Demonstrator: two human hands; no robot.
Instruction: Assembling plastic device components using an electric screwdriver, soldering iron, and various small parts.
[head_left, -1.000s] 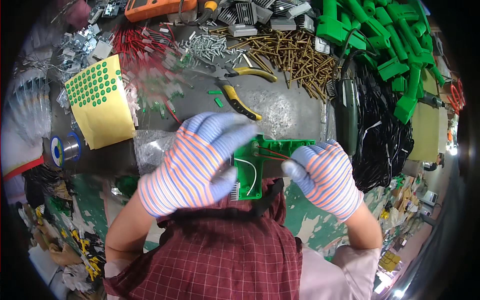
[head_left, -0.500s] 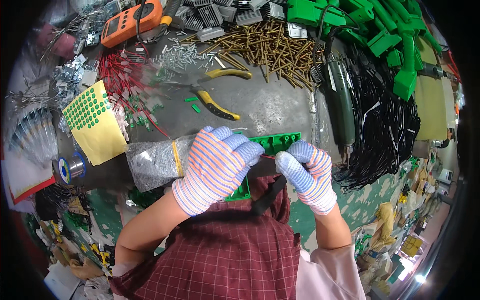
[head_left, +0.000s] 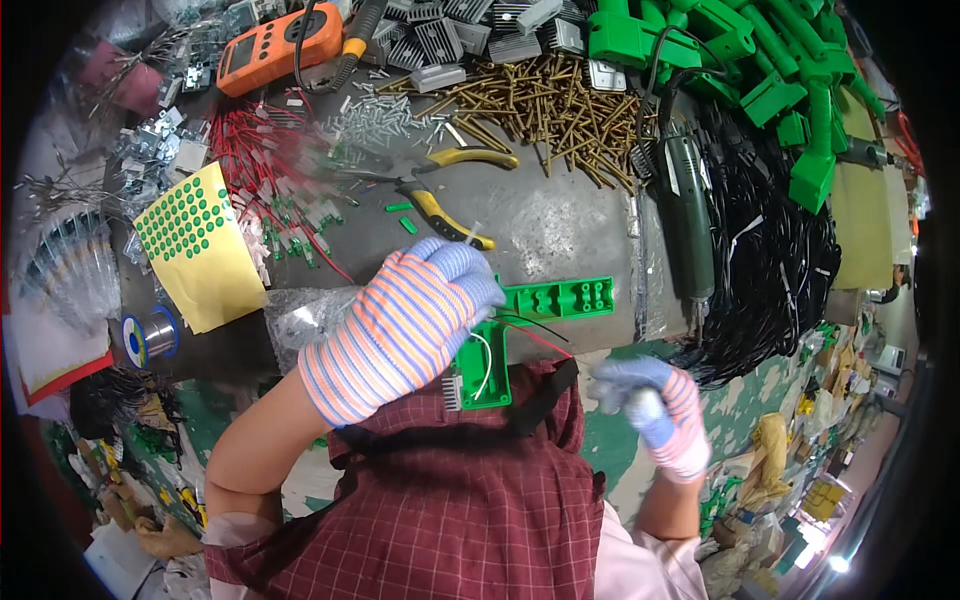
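Observation:
My left hand (head_left: 405,325), in a striped knit glove, is closed around a green plastic housing (head_left: 560,298) at the table's near edge. One trough-like arm of the housing points right and shows small posts inside. Another part comes down toward my lap, with a white wire (head_left: 487,365) curved in it and a grey finned heat sink (head_left: 452,392) at its left side. A red wire (head_left: 538,337) and a black wire stick out to the right. My right hand (head_left: 655,405), gloved alike, is apart from the housing, lower right; its fingers are smeared by motion.
Yellow-handled pliers (head_left: 440,215) lie beyond my left hand. Behind them are brass screws (head_left: 550,110), red wires (head_left: 250,150) and an orange meter (head_left: 280,48). A green electric screwdriver (head_left: 686,220) and black cables (head_left: 765,260) lie right. A sticker sheet (head_left: 200,260) and solder spool (head_left: 150,338) are left.
My right hand has left the housing and moved right and down. My left hand has shifted slightly down and left. More of the housing's inside and its wires now show.

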